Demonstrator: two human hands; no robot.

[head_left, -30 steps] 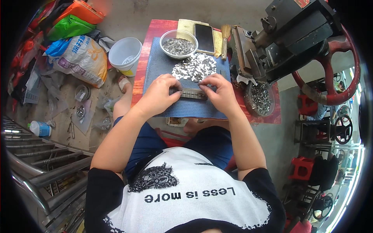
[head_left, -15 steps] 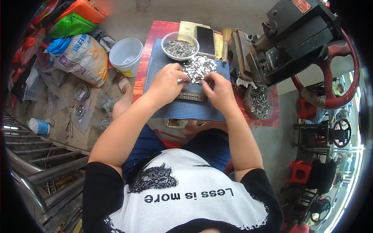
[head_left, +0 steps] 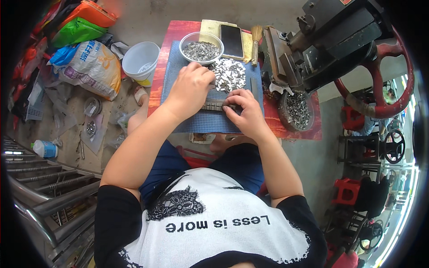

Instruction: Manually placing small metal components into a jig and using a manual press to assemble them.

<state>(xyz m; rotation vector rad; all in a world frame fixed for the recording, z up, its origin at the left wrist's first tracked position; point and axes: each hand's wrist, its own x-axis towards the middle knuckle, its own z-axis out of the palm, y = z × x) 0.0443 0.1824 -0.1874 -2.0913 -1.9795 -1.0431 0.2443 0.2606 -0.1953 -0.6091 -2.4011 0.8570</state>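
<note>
A pile of small silver metal pieces (head_left: 230, 73) lies on a blue ribbed mat (head_left: 190, 123). In front of it rests a slotted metal bar (head_left: 213, 105). My left hand (head_left: 192, 87) is at the pile's left edge, its fingers bent and pressed together; whatever they hold is hidden. Over the bar's right end is my right hand (head_left: 243, 109), thumb and fingers closed at the slots, and anything between them is too small to make out. Behind the pile stands a clear round bowl (head_left: 182, 54) of small metal pieces.
A phone (head_left: 231, 41) and a brush (head_left: 255, 44) lie at the table's back. To the right stand a dark press with a red handwheel (head_left: 380, 109) and a tub of metal parts (head_left: 297, 111). A white bucket (head_left: 140, 60) and a sack (head_left: 91, 69) are on the left floor.
My right hand has come from the pile's edge down and left onto the slotted bar. My left hand has shifted a little away from the bar, up along the pile's left side.
</note>
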